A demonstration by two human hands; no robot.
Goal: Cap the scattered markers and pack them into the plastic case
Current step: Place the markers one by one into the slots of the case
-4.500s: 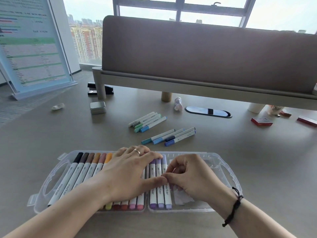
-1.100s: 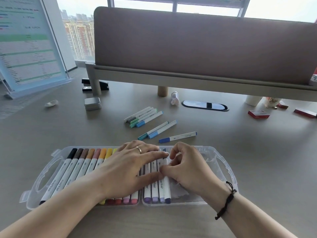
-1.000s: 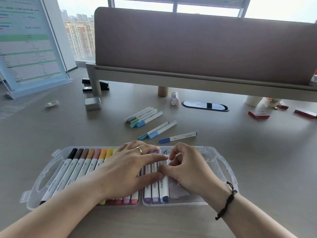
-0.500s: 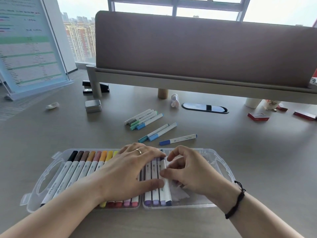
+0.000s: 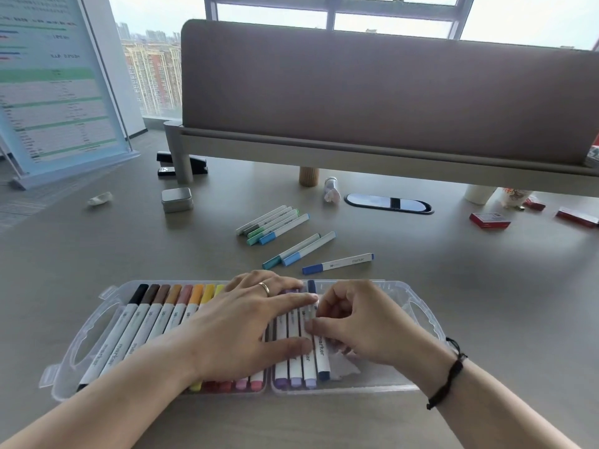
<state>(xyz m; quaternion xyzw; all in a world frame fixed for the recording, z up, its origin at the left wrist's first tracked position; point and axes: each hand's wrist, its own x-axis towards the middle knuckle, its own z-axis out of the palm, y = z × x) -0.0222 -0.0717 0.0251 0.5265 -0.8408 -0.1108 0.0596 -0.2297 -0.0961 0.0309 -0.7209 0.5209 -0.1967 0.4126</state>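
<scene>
The long grey-brown desk (image 5: pixel 97 260) runs under a padded divider screen (image 5: pixel 389 92), with tall windows and city blocks behind. On its near edge lies the clear plastic case (image 5: pixel 421 306), long side toward the person, markers packed side by side with their long axes running away from them. The left hand (image 5: pixel 240 332) lies flat over the middle rows, fingers straight and spread, pressing them down. The right hand (image 5: pixel 363 325) sits just beside it, fingers curled, pinching the dark blue marker (image 5: pixel 321 351) at the row's right end, apparently seating it. Beyond the case, apart from both hands, seven capped markers wait: four in a bunch (image 5: pixel 274 225), a pair (image 5: pixel 299 249), and a lone blue marker (image 5: pixel 338 263) lying crosswise, nearer the right hand. I'd guess that one goes next.
</scene>
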